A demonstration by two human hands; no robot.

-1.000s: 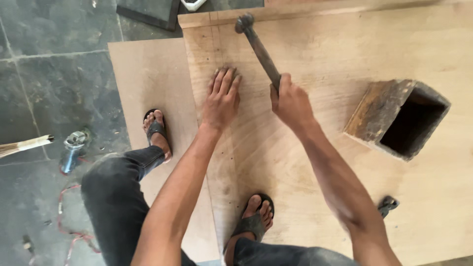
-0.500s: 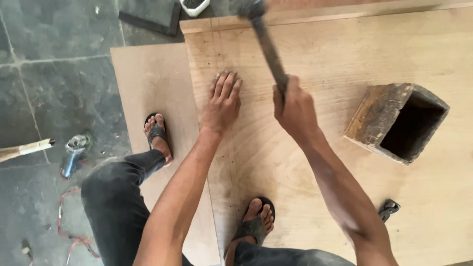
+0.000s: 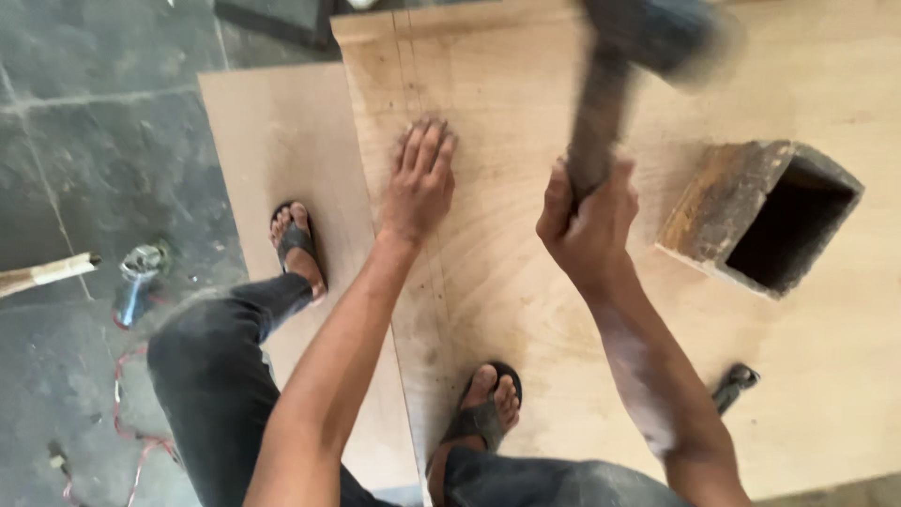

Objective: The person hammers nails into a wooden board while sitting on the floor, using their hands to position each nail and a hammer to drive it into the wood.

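1. Right hand (image 3: 589,225): grip wrapped tight around the dark handle of a hammer (image 3: 601,113), fingers curled fully round the lower end of the shaft.
2. The hammer is raised off the board, its head up near the top edge of the view and smeared by blur; the shape of the head cannot be made out.
3. Right forearm runs up from the lower right, wrist cocked back, with pale dust along the skin.
4. Left hand (image 3: 419,183): grip open and flat, palm down, fingers together and pressed on the plywood sheet (image 3: 526,310). Whether anything sits under the fingertips cannot be told.
5. Left arm is straight, reaching forward between the knees.
6. The plywood sheet is pale, with a swirled grain and a pencil line running close to its left edge; it overlaps a second, smoother board (image 3: 282,150) lying on the dark stone floor (image 3: 103,160).
7. A worn, open-ended wooden box (image 3: 760,211) rests on the sheet just right of the right hand, its hollow dark.
8. Both feet in dark sandals: one (image 3: 298,246) on the lower board, one (image 3: 483,413) on the plywood.
9. Dark trousers on the bent knees.
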